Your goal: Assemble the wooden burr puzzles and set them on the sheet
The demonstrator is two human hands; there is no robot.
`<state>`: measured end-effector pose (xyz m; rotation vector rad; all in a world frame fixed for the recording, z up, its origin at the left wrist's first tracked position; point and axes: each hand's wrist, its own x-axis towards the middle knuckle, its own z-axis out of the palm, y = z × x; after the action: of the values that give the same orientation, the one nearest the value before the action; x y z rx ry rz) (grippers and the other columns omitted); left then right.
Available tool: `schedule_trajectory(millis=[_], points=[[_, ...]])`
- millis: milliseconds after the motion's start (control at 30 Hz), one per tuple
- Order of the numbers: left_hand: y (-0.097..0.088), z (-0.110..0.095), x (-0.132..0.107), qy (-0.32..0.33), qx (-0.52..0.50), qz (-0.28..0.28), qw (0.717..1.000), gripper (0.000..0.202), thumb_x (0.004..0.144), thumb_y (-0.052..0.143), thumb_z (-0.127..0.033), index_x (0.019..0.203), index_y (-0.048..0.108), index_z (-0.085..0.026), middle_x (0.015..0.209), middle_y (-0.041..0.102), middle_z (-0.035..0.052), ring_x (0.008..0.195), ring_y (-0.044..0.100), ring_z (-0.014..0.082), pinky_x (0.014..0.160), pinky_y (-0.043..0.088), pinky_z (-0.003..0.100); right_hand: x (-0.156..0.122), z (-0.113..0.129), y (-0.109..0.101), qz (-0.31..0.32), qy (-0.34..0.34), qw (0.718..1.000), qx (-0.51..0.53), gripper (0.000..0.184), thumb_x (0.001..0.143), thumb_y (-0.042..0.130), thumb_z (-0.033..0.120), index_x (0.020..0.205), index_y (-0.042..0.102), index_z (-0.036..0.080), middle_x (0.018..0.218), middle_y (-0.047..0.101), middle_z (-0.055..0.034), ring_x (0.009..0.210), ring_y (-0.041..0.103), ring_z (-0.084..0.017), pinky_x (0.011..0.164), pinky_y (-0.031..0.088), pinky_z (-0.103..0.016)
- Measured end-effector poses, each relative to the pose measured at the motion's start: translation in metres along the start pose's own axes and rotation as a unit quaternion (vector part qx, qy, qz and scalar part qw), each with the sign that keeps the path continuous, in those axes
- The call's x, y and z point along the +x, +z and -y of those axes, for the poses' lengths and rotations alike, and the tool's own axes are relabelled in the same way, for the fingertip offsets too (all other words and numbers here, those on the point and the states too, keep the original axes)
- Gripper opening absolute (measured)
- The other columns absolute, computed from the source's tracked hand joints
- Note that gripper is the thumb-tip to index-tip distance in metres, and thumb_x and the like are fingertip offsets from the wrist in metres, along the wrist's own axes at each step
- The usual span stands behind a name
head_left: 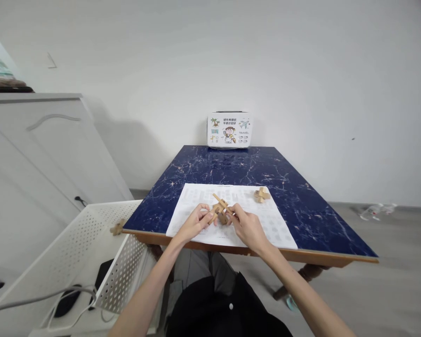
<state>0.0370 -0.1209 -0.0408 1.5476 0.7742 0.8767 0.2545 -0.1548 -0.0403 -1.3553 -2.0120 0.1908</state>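
Observation:
Both my hands rest on a white printed sheet (266,224) near the front edge of a dark blue marbled table (301,206). Between them is a partly assembled wooden puzzle (220,208) made of crossing sticks. My left hand (195,222) pinches its left side with closed fingers. On its right side, my right hand (247,226) grips it, fingers curled. A second, finished-looking wooden puzzle (261,194) lies on the sheet's far right, apart from both hands.
A white illustrated box (229,129) stands at the table's far edge against the wall. A white perforated basket (87,252) with cables sits at the left, a small wooden piece (118,228) on its rim. A white cabinet (38,154) stands further left.

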Motion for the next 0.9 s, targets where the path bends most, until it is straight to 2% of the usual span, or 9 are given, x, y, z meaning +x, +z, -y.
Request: schedule_trajectory(millis=[233,400,533,633,733,900], points=[[-0.004,-0.002,0.000,-0.002,0.011,0.005,1.000,0.045,0.092,0.059,-0.063,0.100,0.039,-0.023,0.077,0.065,-0.0012,0.058,0.047,0.0097,0.056,0.029,0.024,-0.003,0.000,0.012,-0.007,-0.008,1.000,-0.029,0.011,0.099,0.044,0.019,0.100,0.054,0.024,0.077,0.076,-0.0026,0.060,0.070,-0.021,0.053,0.034,-0.025],[-0.001,-0.006,-0.001,0.000,0.011,0.005,1.000,0.046,0.092,0.061,-0.062,0.100,0.041,-0.022,0.077,0.066,-0.0001,0.058,0.047,0.0098,0.057,0.030,0.024,-0.003,0.001,0.012,-0.026,0.001,0.998,-0.052,0.013,0.101,0.043,0.023,0.100,0.056,0.023,0.080,0.077,-0.0044,0.059,0.069,-0.020,0.053,0.032,-0.024],[0.005,-0.007,-0.002,-0.007,0.020,-0.025,0.999,0.048,0.094,0.059,-0.061,0.114,0.049,-0.019,0.073,0.066,0.0008,0.056,0.043,0.0102,0.055,0.031,0.024,-0.001,0.002,0.011,-0.081,0.049,0.995,-0.042,0.018,0.103,0.041,0.027,0.105,0.058,0.021,0.076,0.076,-0.0049,0.057,0.068,-0.021,0.053,0.032,-0.025],[0.006,-0.010,-0.003,-0.004,0.038,-0.017,0.999,0.047,0.098,0.051,-0.062,0.100,0.059,-0.015,0.073,0.064,0.0029,0.055,0.040,0.0099,0.056,0.033,0.025,0.000,0.000,0.012,-0.095,0.062,0.992,-0.053,0.019,0.103,0.041,0.028,0.106,0.058,0.020,0.074,0.076,-0.0050,0.054,0.068,-0.021,0.052,0.030,-0.025],[0.004,-0.011,-0.002,0.008,0.060,-0.006,0.998,0.050,0.099,0.048,-0.061,0.087,0.061,-0.015,0.072,0.060,0.0030,0.057,0.039,0.0105,0.057,0.033,0.025,0.002,-0.002,0.015,-0.068,0.028,0.995,-0.068,0.016,0.102,0.042,0.023,0.104,0.058,0.021,0.074,0.076,-0.0042,0.055,0.067,-0.021,0.052,0.028,-0.026],[0.000,-0.009,0.002,0.019,0.053,-0.006,0.998,0.046,0.099,0.049,-0.059,0.087,0.059,-0.016,0.070,0.055,0.0003,0.059,0.041,0.0117,0.059,0.034,0.026,0.001,0.007,0.027,-0.038,-0.041,0.993,-0.104,0.014,0.099,0.044,0.016,0.095,0.057,0.021,0.074,0.075,-0.0042,0.059,0.068,-0.021,0.053,0.028,-0.027]])
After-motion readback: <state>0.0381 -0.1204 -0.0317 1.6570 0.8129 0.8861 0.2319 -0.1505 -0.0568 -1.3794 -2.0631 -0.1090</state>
